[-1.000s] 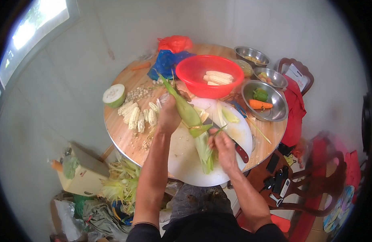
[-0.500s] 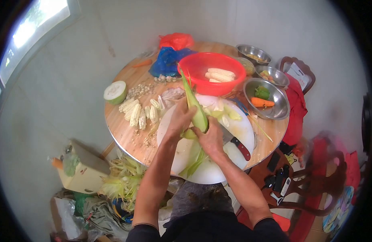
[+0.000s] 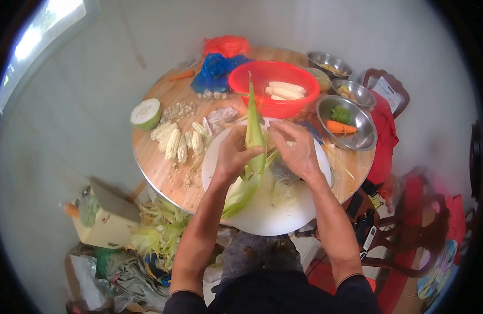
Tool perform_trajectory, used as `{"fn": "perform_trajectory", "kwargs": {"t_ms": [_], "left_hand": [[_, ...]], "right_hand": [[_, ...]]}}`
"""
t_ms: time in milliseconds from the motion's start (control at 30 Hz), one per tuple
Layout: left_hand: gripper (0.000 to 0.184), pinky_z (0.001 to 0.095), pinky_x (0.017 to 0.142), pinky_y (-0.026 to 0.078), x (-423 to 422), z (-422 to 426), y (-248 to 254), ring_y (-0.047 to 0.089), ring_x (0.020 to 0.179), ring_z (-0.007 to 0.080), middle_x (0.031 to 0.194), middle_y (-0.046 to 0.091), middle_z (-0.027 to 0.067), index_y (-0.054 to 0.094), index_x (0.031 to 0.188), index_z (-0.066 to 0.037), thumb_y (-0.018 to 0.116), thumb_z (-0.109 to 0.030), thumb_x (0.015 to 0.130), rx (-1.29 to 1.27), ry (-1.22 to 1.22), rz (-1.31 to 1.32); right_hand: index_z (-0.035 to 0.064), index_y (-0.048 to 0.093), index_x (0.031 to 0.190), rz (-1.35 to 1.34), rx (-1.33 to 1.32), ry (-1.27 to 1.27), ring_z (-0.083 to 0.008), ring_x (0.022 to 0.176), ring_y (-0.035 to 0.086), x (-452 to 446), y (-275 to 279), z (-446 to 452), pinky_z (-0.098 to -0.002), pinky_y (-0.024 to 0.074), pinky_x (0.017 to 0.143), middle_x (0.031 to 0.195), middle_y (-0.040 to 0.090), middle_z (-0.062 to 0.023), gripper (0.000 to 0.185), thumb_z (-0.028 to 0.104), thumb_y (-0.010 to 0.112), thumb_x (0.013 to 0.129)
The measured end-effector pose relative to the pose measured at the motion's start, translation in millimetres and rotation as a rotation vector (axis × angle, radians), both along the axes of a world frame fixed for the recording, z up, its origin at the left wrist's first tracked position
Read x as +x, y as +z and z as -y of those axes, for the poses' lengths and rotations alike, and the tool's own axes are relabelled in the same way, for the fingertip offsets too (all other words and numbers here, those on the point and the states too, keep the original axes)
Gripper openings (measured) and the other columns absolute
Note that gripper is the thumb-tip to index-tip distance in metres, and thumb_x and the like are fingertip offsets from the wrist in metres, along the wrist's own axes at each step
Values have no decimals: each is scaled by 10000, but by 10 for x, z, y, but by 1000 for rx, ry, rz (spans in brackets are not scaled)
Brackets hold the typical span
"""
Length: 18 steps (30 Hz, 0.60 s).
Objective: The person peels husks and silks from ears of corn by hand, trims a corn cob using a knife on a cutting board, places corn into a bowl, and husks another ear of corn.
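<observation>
My left hand [image 3: 235, 154] is wrapped round an ear of corn [image 3: 255, 136] in its green husk, tip pointing away from me. Loosened husk leaves [image 3: 240, 196] hang from its near end over the round white cutting board [image 3: 252, 222]. Close to the right of the corn, my right hand [image 3: 294, 148] has its fingers apart and curved, seemingly not gripping anything. Beyond the corn stands a red plastic basin [image 3: 283, 110] with husked corn cobs [image 3: 286, 90] in it. The knife's handle is hidden around my right forearm.
Small peeled cobs [image 3: 172, 142], a halved pale green gourd [image 3: 147, 114] and garlic [image 3: 212, 95] lie on the round wooden table [image 3: 163, 175]. Metal bowls, one with a carrot and green pepper [image 3: 341, 114], stand at right. Discarded husks [image 3: 160, 233] pile below left.
My right hand has come off the corn and moved right and away from me. The corn now stands straighter, with husk leaves pulled down leftward. The knife handle has gone from sight.
</observation>
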State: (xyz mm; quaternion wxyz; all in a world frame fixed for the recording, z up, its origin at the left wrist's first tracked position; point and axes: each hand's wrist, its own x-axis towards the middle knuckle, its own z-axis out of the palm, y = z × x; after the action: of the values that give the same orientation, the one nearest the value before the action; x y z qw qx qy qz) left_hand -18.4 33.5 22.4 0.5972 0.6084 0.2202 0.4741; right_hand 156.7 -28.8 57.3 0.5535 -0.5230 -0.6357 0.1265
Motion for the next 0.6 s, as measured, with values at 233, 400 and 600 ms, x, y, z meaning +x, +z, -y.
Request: {"fn": "perform_trajectory", "kwargs": {"t_ms": [233,400,600], "left_hand": [[587,356,1018,511,85,74,20,616,1171,215,1256,621,135,505,1335,71,774,73,813,37,-81,43],[603,352,1034,499,95,123,9,607,1185,212,1282,605,137,484,1362,63,756,83,824,101,-63,-11],[605,373,1089,434,-4,98,-18,551,1262,220,1352,565,148,439,1421,34,696,60,874,33,-138,140]], "right_hand": [[-18,738,961,140,-6,-47,-282,729,682,-27,111,-50,-377,515,674,825,691,-162,210,164,710,860],[-9,724,880,203,71,-183,-240,640,668,-48,3,-56,-395,506,618,764,663,-150,147,130,686,850],[-38,701,884,-794,-340,37,-146,676,637,-79,-339,-175,-346,515,650,767,683,-64,175,121,629,896]]}}
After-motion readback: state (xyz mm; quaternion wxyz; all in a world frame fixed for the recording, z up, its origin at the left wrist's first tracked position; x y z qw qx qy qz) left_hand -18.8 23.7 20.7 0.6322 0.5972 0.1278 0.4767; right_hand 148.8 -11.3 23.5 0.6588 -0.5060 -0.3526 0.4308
